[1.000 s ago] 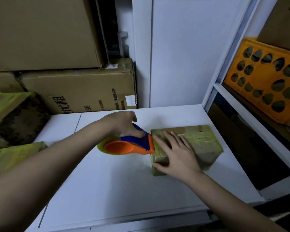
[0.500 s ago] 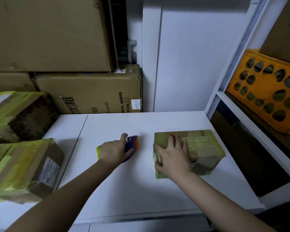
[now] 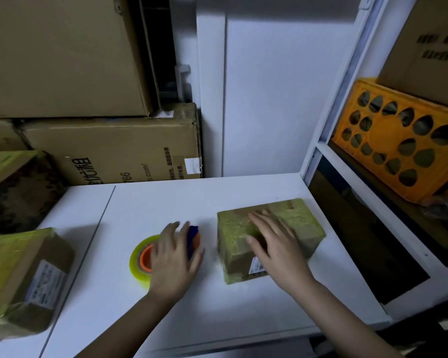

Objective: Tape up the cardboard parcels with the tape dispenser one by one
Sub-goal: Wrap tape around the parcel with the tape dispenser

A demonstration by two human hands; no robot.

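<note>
A small cardboard parcel (image 3: 292, 223) wrapped in yellowish tape sits on the white table (image 3: 217, 306), right of centre. My right hand (image 3: 274, 244) lies on its top with straight, spread fingers. The tape dispenser (image 3: 144, 259), orange and blue with a yellow tape roll, stands on the table left of the parcel. My left hand (image 3: 173, 257) hovers over it with fingers straight, partly hiding it; whether it touches is unclear.
Two taped parcels sit at the left, one near (image 3: 21, 280), one farther (image 3: 16, 187). Large cardboard boxes (image 3: 109, 151) are stacked at the back left. A white shelf frame (image 3: 347, 182) at the right holds an orange crate (image 3: 398, 140).
My left hand set the dispenser down on the table away from the parcel and let go of it. My right hand stayed on the parcel. The camera tilted, showing more of the left.
</note>
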